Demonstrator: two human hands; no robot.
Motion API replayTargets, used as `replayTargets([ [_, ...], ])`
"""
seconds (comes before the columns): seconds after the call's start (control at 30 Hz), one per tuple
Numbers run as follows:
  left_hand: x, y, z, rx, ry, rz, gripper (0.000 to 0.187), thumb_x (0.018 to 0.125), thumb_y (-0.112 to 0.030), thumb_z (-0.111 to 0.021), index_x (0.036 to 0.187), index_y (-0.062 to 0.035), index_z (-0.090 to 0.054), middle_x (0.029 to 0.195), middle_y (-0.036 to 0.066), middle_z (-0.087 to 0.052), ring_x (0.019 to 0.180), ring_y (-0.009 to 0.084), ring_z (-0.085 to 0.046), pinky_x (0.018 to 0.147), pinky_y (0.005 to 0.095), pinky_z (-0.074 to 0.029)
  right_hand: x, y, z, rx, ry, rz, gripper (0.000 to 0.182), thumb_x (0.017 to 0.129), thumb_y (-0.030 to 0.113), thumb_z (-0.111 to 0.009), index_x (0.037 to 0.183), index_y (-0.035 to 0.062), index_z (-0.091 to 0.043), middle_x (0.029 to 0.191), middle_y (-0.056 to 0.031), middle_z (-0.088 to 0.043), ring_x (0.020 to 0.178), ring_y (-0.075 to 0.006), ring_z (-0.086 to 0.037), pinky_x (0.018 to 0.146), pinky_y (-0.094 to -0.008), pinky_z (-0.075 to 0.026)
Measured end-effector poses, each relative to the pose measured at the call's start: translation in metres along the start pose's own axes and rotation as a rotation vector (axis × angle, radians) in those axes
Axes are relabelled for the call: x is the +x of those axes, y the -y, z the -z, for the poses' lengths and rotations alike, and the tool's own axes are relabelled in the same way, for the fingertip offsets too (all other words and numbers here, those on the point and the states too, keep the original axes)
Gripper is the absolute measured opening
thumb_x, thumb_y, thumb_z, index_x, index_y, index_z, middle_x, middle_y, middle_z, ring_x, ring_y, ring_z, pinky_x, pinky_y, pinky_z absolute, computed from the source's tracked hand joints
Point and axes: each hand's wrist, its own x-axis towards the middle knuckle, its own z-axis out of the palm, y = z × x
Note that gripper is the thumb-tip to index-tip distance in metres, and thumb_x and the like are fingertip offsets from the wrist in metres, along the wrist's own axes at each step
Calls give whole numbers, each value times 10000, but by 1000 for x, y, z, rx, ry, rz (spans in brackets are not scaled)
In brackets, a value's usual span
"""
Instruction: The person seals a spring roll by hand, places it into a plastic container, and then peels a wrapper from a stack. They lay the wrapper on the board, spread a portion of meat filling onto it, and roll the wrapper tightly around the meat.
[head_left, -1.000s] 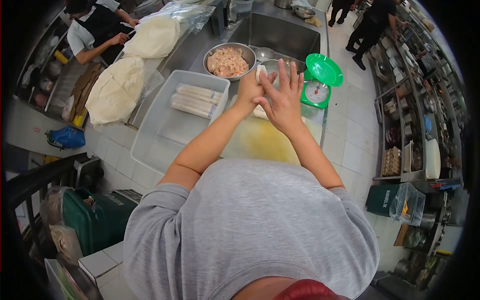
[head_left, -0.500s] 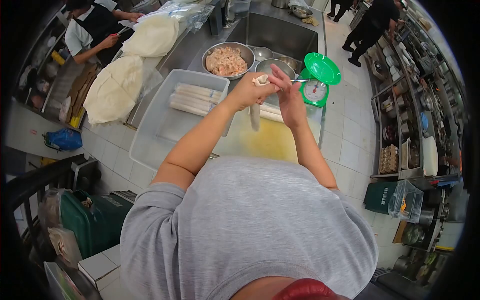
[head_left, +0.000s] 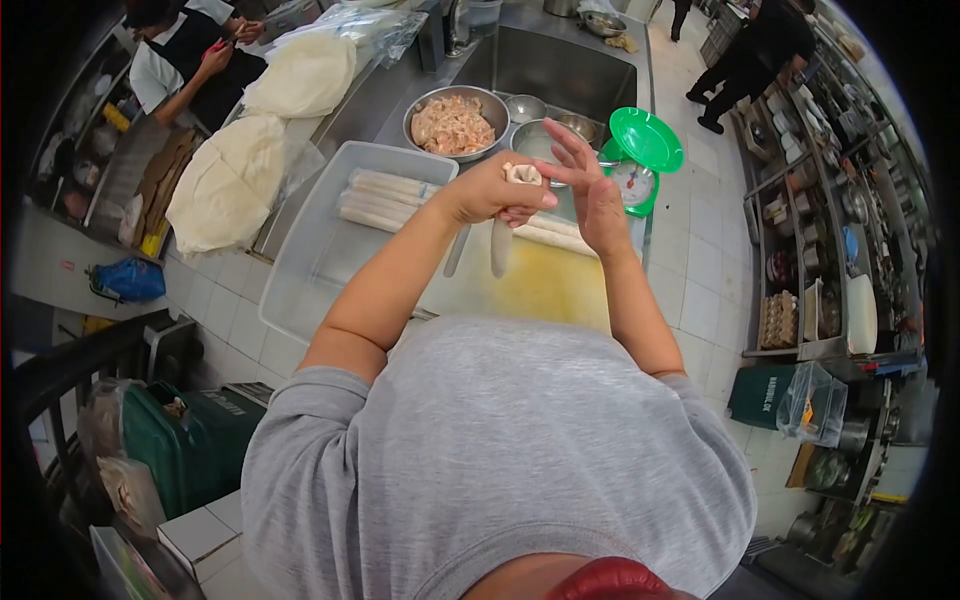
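My left hand point(head_left: 490, 190) is closed around a long roll in a pale wrapper point(head_left: 523, 174), held upright. The roll's open, folded end shows above my fist and its lower part point(head_left: 501, 248) hangs beneath. Beside that open end is my right hand point(head_left: 590, 190), fingers stretched and apart, its fingertips right at the rim. Under both hands lies a yellow-stained cutting board point(head_left: 545, 285), with more pale rolls point(head_left: 550, 233) along its far side. Several similar rolls point(head_left: 380, 205) rest in a clear plastic tub point(head_left: 300, 285) on the left.
Behind my hands stands a metal bowl of raw, chunky pinkish filling point(head_left: 452, 124). A green kitchen scale point(head_left: 645, 140) is at the right, by the sink point(head_left: 560, 65). Pale round wrapper sheets point(head_left: 230, 185) lie left. One person point(head_left: 185, 60) works at far left; another point(head_left: 765, 50) bends by the right shelves.
Both hands have come slightly apart and shifted a little. The right hand has moved right with its fingers spread more, and the roll's open end shows more clearly in the left.
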Motion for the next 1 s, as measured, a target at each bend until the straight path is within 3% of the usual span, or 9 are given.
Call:
replayTargets([
  [0.3, 3, 0, 0, -69, 138, 85, 179, 841, -169, -654, 760, -35, -567, 498, -13, -410, 408, 63, -371, 407, 228, -318, 19, 20, 19, -365, 293, 162, 569, 912, 568, -404, 980, 103, -725, 1406, -145, -410, 1344, -328, -283, 1085, -474, -215],
  [0.47, 10, 12, -5, 191, 2, 3, 270, 849, -254, -679, 726, -43, -563, 514, -21, -444, 436, 57, -408, 413, 222, -331, 34, 38, 21, -725, 486, 219, 524, 898, 531, -468, 890, 72, -721, 1321, -128, -480, 1308, -323, -336, 1068, -458, -250],
  [0.57, 14, 10, -13, 279, -296, -107, 286, 850, -274, -688, 721, -53, -560, 523, -27, -463, 447, 57, -427, 417, 221, -344, 22, 26, 31, -213, 154, 36, 480, 917, 481, -483, 1086, 66, -655, 1303, -123, -486, 1269, -283, -386, 1051, -421, -287],
  [0.67, 22, 9, -15, 116, -522, -267, 210, 834, -207, -706, 758, -74, -563, 618, -9, -530, 518, 60, -485, 437, 221, -375, -3, 2, 14, 76, -147, -80, 527, 938, 397, -504, 1342, 67, -432, 1279, -123, -493, 1228, -233, -421, 1025, -383, -326],
  [0.7, 24, 7, -18, 82, -554, -322, 192, 827, -188, -711, 779, -73, -564, 668, 2, -554, 550, 64, -507, 448, 223, -394, -16, -2, 4, 59, -44, -202, 658, 937, 311, -541, 1445, 86, -190, 1194, -118, -530, 1154, -198, -479, 980, -355, -376],
  [0.83, 9, -23, -52, 207, -543, -318, 187, 808, -125, -720, 872, -64, -555, 882, 40, -590, 680, 80, -565, 512, 222, -467, -40, -17, -29, 400, -22, -388, 709, 910, 239, -598, 1451, 107, -159, 1088, -98, -558, 1009, -185, -545, 909, -317, -420],
  [0.9, 7, -25, -46, 332, -352, -481, 184, 815, -128, -712, 875, -56, -553, 934, 48, -583, 709, 89, -576, 539, 220, -488, -43, -21, -21, 639, 62, -395, 726, 899, 212, -615, 1450, 113, -152, 1051, -90, -565, 952, -181, -562, 878, -308, -434],
  [0.93, 5, -26, -44, 393, -252, -559, 184, 819, -129, -708, 876, -52, -552, 961, 53, -580, 723, 94, -581, 552, 219, -498, -44, -22, -17, 654, 164, -397, 723, 897, 209, -618, 1447, 114, -159, 1074, -91, -554, 965, -182, -553, 878, -311, -433],
  [1.0, 8, -22, -51, 183, -272, -440, 173, 819, -131, -709, 846, -56, -556, 897, 41, -589, 684, 84, -571, 528, 211, -476, -43, -19, -14, 686, 367, -408, 717, 892, 202, -625, 1442, 114, -172, 1121, -93, -530, 991, -185, -535, 878, -318, -430],
])
